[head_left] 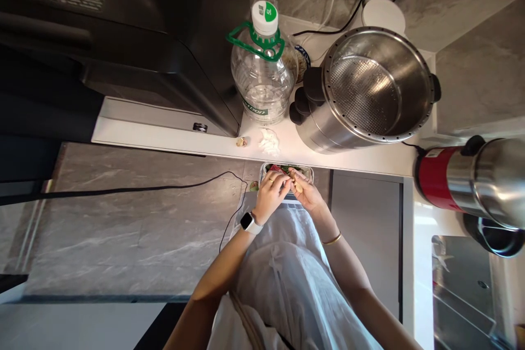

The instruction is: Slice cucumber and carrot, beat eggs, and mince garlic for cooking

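My left hand (270,188), with a watch at its wrist, has its fingertips pinched together against a small garlic clove (292,174). My right hand (308,192) is curled around pale garlic pieces (298,186), and its fingertips meet those of the left. Both hands are in front of my body, above a small bin (310,171) with green and red scraps inside. On the counter edge lie an unpeeled bit of garlic (241,142) and a small heap of white pieces (269,143), perhaps peeled cloves or skins.
A large clear water bottle (262,82) and a tall steel pot (328,128) stand on the white counter (164,134). To the left is a black appliance (164,22). A red and steel kettle (447,178) and a sink (463,279) are right. A black cable (164,188) crosses at left.
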### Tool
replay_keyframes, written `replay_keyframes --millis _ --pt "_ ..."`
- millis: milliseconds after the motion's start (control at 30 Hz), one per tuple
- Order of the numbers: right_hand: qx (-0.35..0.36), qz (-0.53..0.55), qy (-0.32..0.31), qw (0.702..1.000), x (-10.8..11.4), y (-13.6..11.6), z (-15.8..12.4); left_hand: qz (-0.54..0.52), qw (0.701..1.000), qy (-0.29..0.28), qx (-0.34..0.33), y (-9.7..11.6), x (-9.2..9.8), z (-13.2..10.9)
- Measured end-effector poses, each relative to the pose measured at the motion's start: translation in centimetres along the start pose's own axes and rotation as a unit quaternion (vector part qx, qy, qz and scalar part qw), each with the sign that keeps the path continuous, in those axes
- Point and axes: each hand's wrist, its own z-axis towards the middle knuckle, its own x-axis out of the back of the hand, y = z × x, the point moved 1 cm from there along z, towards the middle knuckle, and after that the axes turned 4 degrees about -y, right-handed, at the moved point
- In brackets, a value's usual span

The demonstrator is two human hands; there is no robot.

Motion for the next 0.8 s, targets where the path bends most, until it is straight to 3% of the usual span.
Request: replay_keyframes --millis 200,567,800 --pt "0.004 -0.022 -0.023 0.999 0.6 -0.1 0.1 0.009 1.000 -0.002 0.022 -0.6 -0.3 -0.2" --pt "-0.026 -0.039 0.001 0.999 1.1 0.0 0.1 -0.137 0.988 -0.059 0.047 -1.4 0.0 0.6" --pt "-0.021 -0.036 -0.002 0.999 -0.1 -0.7 -0.1 -0.098 0.993 -0.060 0.009 -1.1 -0.2 0.8"
